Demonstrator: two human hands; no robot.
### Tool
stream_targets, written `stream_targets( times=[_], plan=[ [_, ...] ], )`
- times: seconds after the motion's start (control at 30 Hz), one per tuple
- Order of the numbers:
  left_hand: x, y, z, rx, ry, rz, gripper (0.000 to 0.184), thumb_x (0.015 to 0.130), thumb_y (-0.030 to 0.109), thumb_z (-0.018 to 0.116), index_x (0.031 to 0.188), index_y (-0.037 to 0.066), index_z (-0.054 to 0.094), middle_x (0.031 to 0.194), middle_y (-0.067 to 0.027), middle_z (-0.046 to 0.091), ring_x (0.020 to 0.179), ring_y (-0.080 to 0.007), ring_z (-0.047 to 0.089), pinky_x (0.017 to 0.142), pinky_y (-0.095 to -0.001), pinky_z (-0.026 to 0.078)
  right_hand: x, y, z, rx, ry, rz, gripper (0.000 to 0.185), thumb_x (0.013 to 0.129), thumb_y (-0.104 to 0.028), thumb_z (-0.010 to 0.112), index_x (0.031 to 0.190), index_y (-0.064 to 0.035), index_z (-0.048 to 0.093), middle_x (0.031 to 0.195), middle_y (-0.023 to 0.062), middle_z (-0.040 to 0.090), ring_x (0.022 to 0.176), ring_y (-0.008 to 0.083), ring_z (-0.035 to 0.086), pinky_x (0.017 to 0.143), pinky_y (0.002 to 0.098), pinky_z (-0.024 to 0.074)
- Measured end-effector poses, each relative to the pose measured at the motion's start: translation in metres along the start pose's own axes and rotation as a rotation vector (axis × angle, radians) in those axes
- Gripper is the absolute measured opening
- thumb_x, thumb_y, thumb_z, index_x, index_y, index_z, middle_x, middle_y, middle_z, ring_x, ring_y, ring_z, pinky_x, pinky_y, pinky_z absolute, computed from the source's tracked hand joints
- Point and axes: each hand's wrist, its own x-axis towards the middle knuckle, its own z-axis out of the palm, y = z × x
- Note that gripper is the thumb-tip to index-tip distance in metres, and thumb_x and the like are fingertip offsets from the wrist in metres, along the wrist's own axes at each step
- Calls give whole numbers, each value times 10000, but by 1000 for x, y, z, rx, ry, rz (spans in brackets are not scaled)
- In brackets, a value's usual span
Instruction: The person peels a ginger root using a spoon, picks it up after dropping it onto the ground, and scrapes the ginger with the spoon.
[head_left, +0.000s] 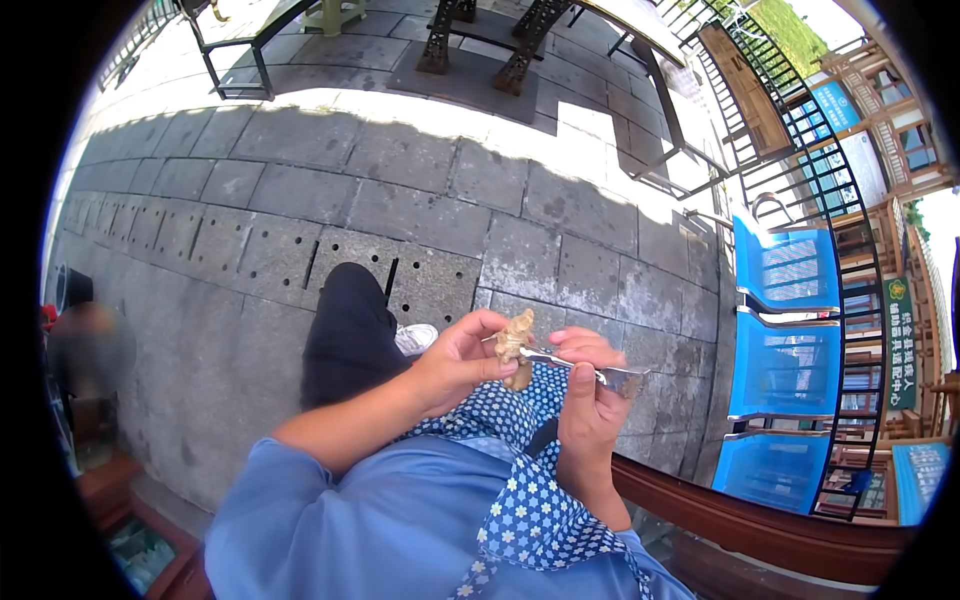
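Note:
My left hand (462, 360) pinches a knobbly, pale-brown piece of ginger root (517, 336) between thumb and fingers, above my lap. Closed round a shiny metal tool (627, 381) is my right hand (590, 390). The tool's narrow end reaches left to the side of the ginger, and a broad, flat part sticks out beyond my right fingers. Its exact kind is hard to make out because the fingers cover its middle. Below both hands hangs a blue apron (540, 500) with white flowers, worn over my blue top.
Grey stone paving (400, 160) spreads out ahead. Blue metal chairs (785, 365) stand along a black railing (865, 400) at the right. Behind my right elbow runs a brown wooden rail (740, 520). A dark bucket (73, 287) and a blurred shape are at the far left; tables stand ahead.

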Motion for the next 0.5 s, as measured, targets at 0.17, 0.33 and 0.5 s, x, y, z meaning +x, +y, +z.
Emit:
stream_targets(
  times=[0.17, 0.33, 0.5],
  plan=[
    [1, 0, 1, 8, -9, -6, 306, 776, 40, 608, 1038, 71, 454, 1118, -132, 502, 1041, -209, 495, 895, -365, 397, 0, 0, 2, 22, -41, 12, 82, 867, -96, 502, 875, -15, 514, 886, 100, 563, 922, 228, 520, 832, 346, 400],
    [-1, 1, 2, 22, -1, -6, 310, 773, 30, 604, 1041, 70, 453, 1119, -129, 501, 1041, -204, 495, 895, -364, 394, -1, -1, 2, -3, -60, -8, 77, 869, -87, 495, 874, -12, 512, 881, 106, 559, 921, 227, 521, 831, 346, 404],
    [0, 0, 0, 32, 4, 1, 314, 771, 30, 608, 1041, 71, 454, 1115, -122, 502, 1039, -200, 496, 884, -359, 403, 1, -1, 2, 14, -37, 24, 81, 872, -90, 490, 866, -10, 508, 871, 103, 555, 918, 228, 521, 831, 351, 406]
  ],
)
